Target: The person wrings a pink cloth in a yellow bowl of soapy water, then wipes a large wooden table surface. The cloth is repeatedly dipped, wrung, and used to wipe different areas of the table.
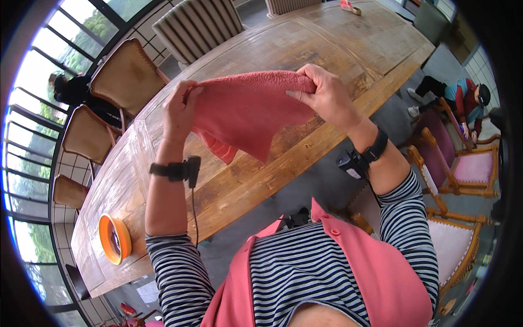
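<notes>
Hanging open over a striped top (294,278), a pink vest (376,267) sits nearest. Black straps (376,148) bearing small dark boxes circle both wrists. Ahead of them, the left hand (178,111) pinches one end of a red cloth (245,111) between thumb and fingers, while the right hand (329,95) grips the other end in the same way. The cloth is stretched between them along its fuzzy top edge, held up above the wooden table (234,204), its lower part drooping in loose points. An orange bowl (126,240) rests near the table's left end; its contents are too dark to make out. To the right stand wooden chairs with pink seats (475,166), where a person in a cap (466,101) sits. Farther off, a small roll (356,11) lies by the table's far edge. Beyond are a striped chair (199,27), tan-backed chairs (125,76), another person in dark clothes (76,90), and tall windows (32,180) with greenery outside.
</notes>
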